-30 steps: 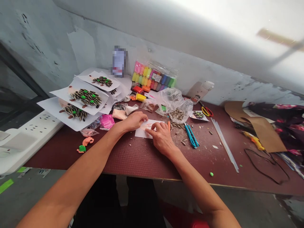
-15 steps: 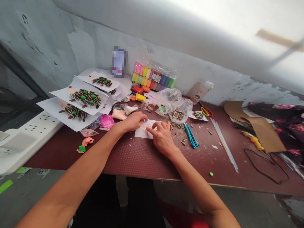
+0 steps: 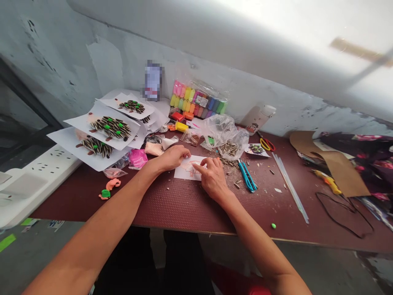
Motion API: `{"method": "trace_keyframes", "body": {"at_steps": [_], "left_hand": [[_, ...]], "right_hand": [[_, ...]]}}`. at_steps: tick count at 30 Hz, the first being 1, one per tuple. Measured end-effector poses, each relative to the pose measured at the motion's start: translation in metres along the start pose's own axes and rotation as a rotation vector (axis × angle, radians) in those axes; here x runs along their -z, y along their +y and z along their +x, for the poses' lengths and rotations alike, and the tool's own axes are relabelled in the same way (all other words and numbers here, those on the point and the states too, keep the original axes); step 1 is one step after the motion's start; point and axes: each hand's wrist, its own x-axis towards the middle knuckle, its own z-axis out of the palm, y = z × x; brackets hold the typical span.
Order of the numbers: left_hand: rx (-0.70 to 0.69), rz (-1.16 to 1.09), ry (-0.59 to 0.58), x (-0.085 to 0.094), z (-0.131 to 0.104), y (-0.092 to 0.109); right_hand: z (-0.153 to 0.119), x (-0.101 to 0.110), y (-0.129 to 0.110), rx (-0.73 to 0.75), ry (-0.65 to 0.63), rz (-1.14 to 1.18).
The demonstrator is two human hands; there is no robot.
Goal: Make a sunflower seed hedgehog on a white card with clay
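A small white paper [image 3: 181,173] with an orange outline drawing lies on the dark red table between both hands. At its upper left corner is my left hand [image 3: 177,157], fingers curled together; whatever they may pinch is too small to make out. My right hand [image 3: 213,176] rests over the paper's right side, index finger stretched onto the drawing and the other fingers bent but apart. Just right of it are loose striped seeds [image 3: 229,163] and teal cutters [image 3: 247,176]. Peach clay in a bag [image 3: 154,148] sits behind my left forearm.
Stacked papers with seed hedgehogs [image 3: 112,127] and a power strip [image 3: 46,176] are at left. Colored clay packs [image 3: 199,100], a seed bag [image 3: 230,149] and a bottle [image 3: 260,119] stand behind. Scissors [image 3: 267,144], clear sticks [image 3: 290,186] and a glue gun [image 3: 328,182] lie right.
My right hand has shifted slightly right, and its index finger has moved across the drawing, uncovering more of it. My left hand has stayed at the paper's corner.
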Motion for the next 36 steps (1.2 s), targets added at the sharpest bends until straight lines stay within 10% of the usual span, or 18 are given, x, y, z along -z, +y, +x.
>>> {"method": "trace_keyframes", "body": {"at_steps": [36], "left_hand": [[0.079, -0.085, -0.167, 0.021, -0.007, 0.012]], "right_hand": [[0.014, 0.005, -0.006, -0.051, -0.053, 0.051]]}}
